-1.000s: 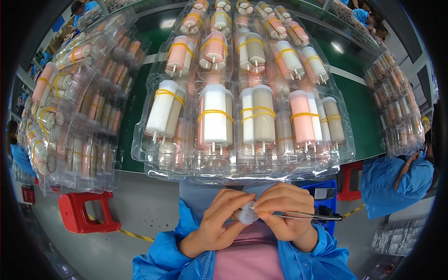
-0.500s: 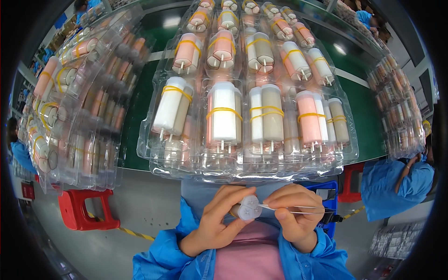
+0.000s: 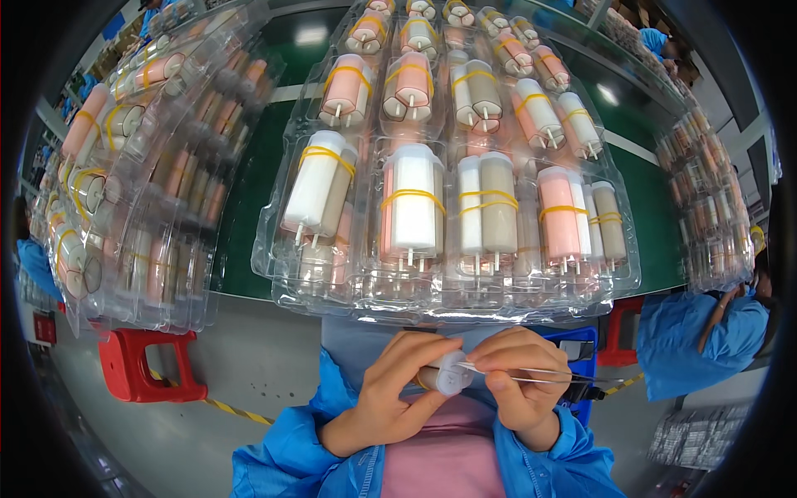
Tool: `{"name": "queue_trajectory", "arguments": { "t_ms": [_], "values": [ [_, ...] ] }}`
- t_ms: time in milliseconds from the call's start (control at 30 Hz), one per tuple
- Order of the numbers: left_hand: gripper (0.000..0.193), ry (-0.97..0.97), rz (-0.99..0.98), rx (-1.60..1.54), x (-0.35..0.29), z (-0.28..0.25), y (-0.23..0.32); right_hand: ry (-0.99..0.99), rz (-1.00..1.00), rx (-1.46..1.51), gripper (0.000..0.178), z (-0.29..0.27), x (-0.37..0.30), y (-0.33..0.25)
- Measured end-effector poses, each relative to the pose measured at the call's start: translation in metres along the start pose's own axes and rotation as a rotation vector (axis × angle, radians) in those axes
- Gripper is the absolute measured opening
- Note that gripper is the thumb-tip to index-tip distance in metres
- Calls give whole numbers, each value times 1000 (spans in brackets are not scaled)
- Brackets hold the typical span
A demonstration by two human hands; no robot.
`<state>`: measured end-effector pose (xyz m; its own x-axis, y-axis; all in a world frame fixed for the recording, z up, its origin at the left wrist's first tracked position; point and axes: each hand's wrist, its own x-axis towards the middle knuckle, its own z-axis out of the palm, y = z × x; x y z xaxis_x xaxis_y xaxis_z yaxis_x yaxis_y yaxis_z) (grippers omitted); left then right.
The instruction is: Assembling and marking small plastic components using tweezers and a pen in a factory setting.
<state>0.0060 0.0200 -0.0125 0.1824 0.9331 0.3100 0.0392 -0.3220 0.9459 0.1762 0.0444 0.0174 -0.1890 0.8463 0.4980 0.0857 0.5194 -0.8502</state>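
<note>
Close to my body, my left hand (image 3: 388, 397) is closed around a small bundle of capped tubes (image 3: 453, 375). Its pale, translucent end faces up, and the fingers cover most of the sides. In my right hand (image 3: 525, 383) a pair of thin metal tweezers (image 3: 535, 375) is pinched between thumb and fingers. The tips meet the near right edge of the bundle's pale end; whether they grip anything there is too small to tell. Beyond my hands, a stack of clear plastic trays (image 3: 448, 311) holds similar tube bundles (image 3: 413, 199) in white, pink and grey, tied with yellow rubber bands.
The trays rest on a green work table (image 3: 249, 249). More filled trays (image 3: 166, 274) are stacked at left, others (image 3: 718, 249) at far right. A red stool (image 3: 133, 365) stands left on the floor, a blue crate (image 3: 588, 340) by my right arm. A co-worker's blue sleeve (image 3: 735, 328) shows at right.
The bundle has shifted slightly right and tipped, so more of its side shows. The tweezers stay at its end. The trays appear shifted a little to the right in view.
</note>
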Motion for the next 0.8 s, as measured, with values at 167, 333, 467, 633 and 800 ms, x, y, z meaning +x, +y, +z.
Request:
{"name": "queue_trajectory", "arguments": {
  "t_ms": [167,333,467,633,800],
  "values": [
    [47,27,-12,-200,-7,8,-12,-22,92,153,14,6,-1,-1],
    [53,31,-131,-315,-13,11,-11,27,69,98,18,4,-4,1],
    [54,-125,-62,-119,-2,1,-1,90,87,90,18,3,-11,5],
    [54,-113,22,17,-7,1,-14,152,87,153,15,4,-17,2],
    [53,-26,1,-120,-11,9,-14,42,89,106,13,7,-11,-4]
  ]
}}
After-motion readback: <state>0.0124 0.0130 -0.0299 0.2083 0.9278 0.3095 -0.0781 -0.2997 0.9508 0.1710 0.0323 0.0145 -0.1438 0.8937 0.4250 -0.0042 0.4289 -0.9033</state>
